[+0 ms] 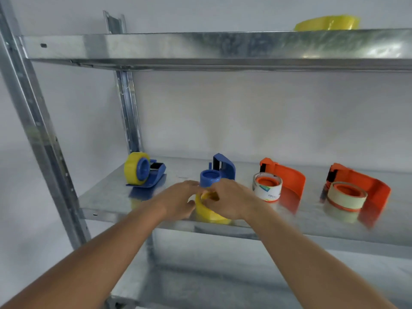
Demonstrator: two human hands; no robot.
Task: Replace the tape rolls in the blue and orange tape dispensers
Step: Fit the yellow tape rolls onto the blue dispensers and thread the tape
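Both hands meet at the near edge of the middle shelf (107, 192) of a metal rack, working on one yellow tape roll (208, 214) that sits there just in front of a blue dispenser (224, 167). The left hand (180, 199) curls around the roll's left side, and the right hand (227, 200) closes on its upper right rim with the fingertips tucked into the core opening, so both are grasping this roll. A blue hub (209, 178) rises just behind and above the roll, between the two hands; whether the roll is threaded on it or only in front of it cannot be told, since the fingers hide the joint. Further left on the same shelf stands a second blue dispenser (156, 175), loaded, with a yellow roll (131, 169) mounted on its blue spool and its cutter end pointing right. To the right of the hands lies an orange dispenser (289, 179) with a white printed roll (267, 189) around its orange hub. At the far right sits another orange dispenser (365, 186) holding a pale beige roll (346, 196). On the upper shelf (200, 45), toward the right, a wide yellow roll (327, 23) lies flat, only partly visible above the shelf lip. The picture is slightly blurred around the fingers.
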